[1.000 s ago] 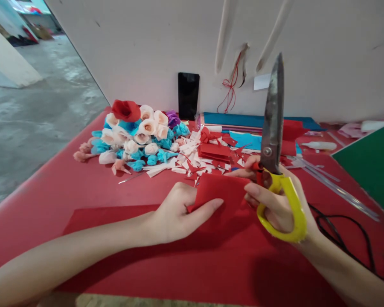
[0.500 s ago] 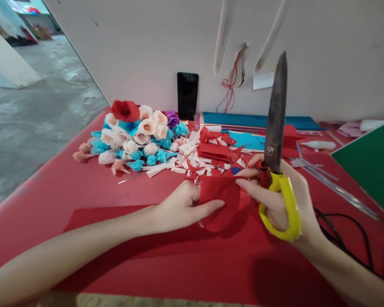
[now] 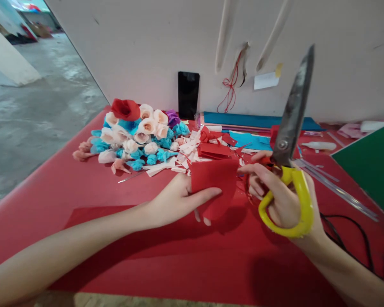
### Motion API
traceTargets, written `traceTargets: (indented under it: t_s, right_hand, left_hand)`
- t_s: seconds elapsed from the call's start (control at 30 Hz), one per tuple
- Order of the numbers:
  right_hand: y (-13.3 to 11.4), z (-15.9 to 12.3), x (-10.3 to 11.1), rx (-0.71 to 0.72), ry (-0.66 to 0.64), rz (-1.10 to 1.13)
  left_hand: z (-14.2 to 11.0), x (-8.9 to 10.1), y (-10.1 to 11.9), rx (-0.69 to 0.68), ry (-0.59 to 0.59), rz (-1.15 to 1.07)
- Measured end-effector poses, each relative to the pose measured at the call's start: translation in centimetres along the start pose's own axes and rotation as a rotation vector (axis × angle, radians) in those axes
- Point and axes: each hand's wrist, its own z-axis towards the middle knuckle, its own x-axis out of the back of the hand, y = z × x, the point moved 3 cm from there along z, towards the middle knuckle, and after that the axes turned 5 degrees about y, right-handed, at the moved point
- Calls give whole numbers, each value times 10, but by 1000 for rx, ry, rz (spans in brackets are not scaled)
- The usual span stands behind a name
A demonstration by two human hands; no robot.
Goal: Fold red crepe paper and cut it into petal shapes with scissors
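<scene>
Red paper (image 3: 213, 177), top edge exposed, rests in left hand (image 3: 174, 199)

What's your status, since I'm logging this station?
Left hand gripping red paper. Right hand holding scissors, blades up. Paper scraps just behind the red paper.

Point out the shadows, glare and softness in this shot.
Head view: a soft shadow lies below the left hand, and a broader dark one at lower right on the red table; sheen shows on the clear strips and floor; the far background at upper left looks soft.
</scene>
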Motion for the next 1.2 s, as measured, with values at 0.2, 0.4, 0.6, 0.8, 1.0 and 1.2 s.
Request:
traceTargets:
  t_s: [0.2, 0.4, 0.6, 0.8, 1.0, 1.2]
  right_hand:
    - [3, -8, -6, -5, -183, -170]
    - [17, -21, -17, -1, -396, -248]
    - [21, -33, -18, -82, -439, -447]
    - [12, -36, -20, -18, -448, -619]
    - [9, -35, -22, 16, -440, -708]
    - [5, -34, -23, 42, -439, -722]
  left_hand:
    - [-7, 20, 28, -218, 189, -54]
    - [-11, 29, 39, -439, 302, -37]
    - [-12, 29, 40, -501, 351, 1]
    - [-12, 26, 38, -455, 406, 93]
    - [-15, 25, 40, -497, 435, 201]
    - [-14, 23, 41, -504, 399, 313]
